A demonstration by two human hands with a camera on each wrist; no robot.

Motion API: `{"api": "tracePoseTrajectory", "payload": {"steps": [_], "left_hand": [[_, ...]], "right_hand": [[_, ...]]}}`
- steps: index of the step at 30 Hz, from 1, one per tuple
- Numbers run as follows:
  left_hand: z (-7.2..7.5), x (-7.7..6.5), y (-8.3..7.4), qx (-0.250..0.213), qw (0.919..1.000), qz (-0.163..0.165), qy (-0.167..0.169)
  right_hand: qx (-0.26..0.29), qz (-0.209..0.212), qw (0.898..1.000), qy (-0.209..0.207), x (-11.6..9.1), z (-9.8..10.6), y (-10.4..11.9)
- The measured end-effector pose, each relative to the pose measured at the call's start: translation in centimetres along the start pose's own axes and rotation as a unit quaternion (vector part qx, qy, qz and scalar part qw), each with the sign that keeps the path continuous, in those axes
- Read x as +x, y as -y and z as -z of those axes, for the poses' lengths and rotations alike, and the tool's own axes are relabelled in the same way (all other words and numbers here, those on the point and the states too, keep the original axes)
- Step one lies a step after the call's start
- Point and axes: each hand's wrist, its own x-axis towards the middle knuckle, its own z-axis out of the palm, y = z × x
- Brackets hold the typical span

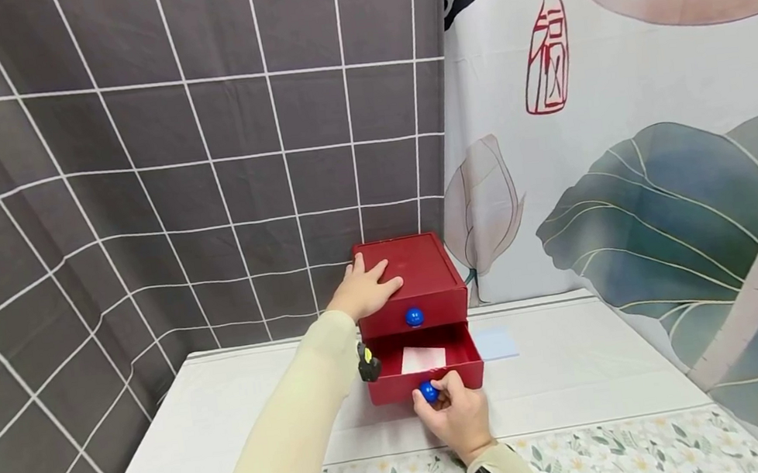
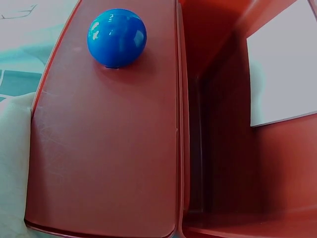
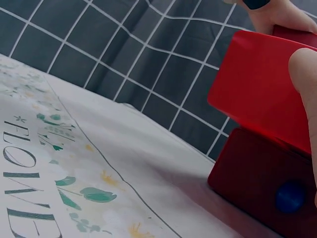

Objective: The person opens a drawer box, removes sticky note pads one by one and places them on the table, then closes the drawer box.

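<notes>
A small red two-drawer cabinet (image 1: 424, 262) stands at the back of the table. My left hand (image 1: 367, 291) rests on its top with fingers spread. Below, the lower drawer (image 1: 387, 388) is pulled out, and my right hand (image 1: 459, 415) pinches its blue knob (image 1: 428, 392) between thumb and fingers. A white paper (image 1: 423, 358) lies inside; the left wrist view shows this paper (image 2: 285, 69) too. The upper drawer (image 1: 381, 320) is closed, its own blue knob (image 2: 117, 38) close up in that view. At the right wrist view's edge, part of a finger (image 3: 304, 74) crosses the red cabinet.
A light blue paper sheet (image 1: 496, 344) lies on the white tabletop (image 1: 576, 362) right of the cabinet. Flower-printed cloth (image 1: 621, 455) covers the front. Behind hang a dark grid curtain (image 1: 233, 128) and a lotus-print curtain (image 1: 626, 185), close to the cabinet's back.
</notes>
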Motion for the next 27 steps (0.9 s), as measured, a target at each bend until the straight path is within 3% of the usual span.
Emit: {"api": "tracePoseTrajectory", "payload": {"steps": [8, 11, 14, 16, 19, 22, 27], "left_hand": [[-0.1, -0.1, 0.7, -0.003, 1.0000, 0.007, 0.002], [0.0, -0.1, 0.8, -0.004, 1.0000, 0.006, 0.000], [0.0, -0.2, 0.8, -0.006, 1.0000, 0.004, 0.000], [0.0, -0.2, 0.7, -0.005, 1.0000, 0.005, 0.003], [0.0, 0.0, 0.6, -0.005, 1.0000, 0.005, 0.006], [0.0, 0.2, 0.4, -0.004, 1.0000, 0.003, 0.005], [0.2, 0.2, 0.0, 0.000, 1.0000, -0.004, 0.003]], "right_hand": [[-0.074, 0.091, 0.992, 0.050, 1.7, 1.0, -0.3], [-0.074, 0.132, 0.986, 0.064, 3.1, 1.5, -0.3], [-0.061, 0.189, 0.976, 0.091, 5.5, 2.2, -0.4], [-0.040, 0.230, 0.963, 0.134, 7.6, 2.8, -0.7], [-0.025, 0.282, 0.930, 0.235, 11.1, 3.5, -1.4], [-0.039, 0.310, 0.882, 0.353, 14.0, 3.9, -2.3], [-0.037, 0.285, 0.803, 0.522, 16.1, 3.7, -3.6]]}}
